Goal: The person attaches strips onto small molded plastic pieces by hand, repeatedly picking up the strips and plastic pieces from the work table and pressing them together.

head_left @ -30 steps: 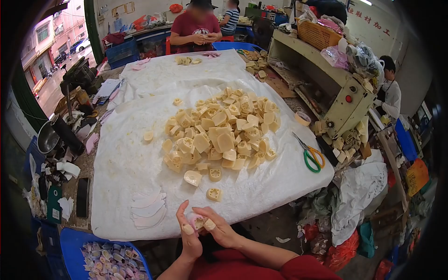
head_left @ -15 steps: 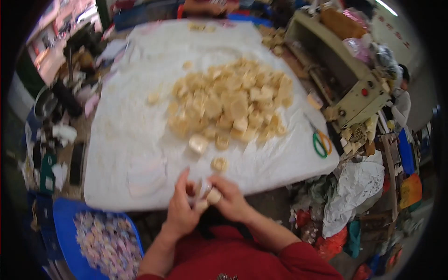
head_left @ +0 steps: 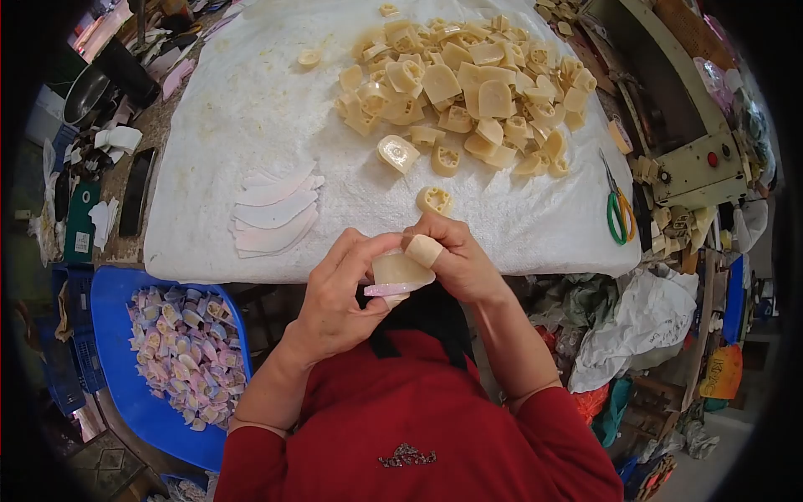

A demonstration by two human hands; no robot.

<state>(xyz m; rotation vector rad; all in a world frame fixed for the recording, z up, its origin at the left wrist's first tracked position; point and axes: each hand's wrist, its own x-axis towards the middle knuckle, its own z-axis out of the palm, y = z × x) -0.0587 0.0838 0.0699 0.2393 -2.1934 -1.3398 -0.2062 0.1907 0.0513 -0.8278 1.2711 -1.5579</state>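
Observation:
My left hand [head_left: 330,293] and my right hand [head_left: 468,263] meet in front of the table's near edge. Between them is a cream shoe heel [head_left: 398,270] with a sparkly pink covering strip [head_left: 393,289] along its lower side. The left fingers and thumb grip the heel from the left. My right thumb, wearing a beige finger cover [head_left: 423,250], presses at its upper right. Just beyond my hands lies a single loose heel [head_left: 434,201]. Pale covering pieces [head_left: 276,213] lie overlapped on the white cloth to the left.
A large pile of bare cream heels [head_left: 493,99] covers the cloth's far right. Scissors with green and orange handles [head_left: 619,213] rest at the right edge. A blue basin [head_left: 113,351] at lower left holds many pastel-covered heels. A beige machine [head_left: 703,167] stands right.
The view has tilted down and become sharper. My hands have turned the heel, so its pink strip now shows underneath, and they remain together on it.

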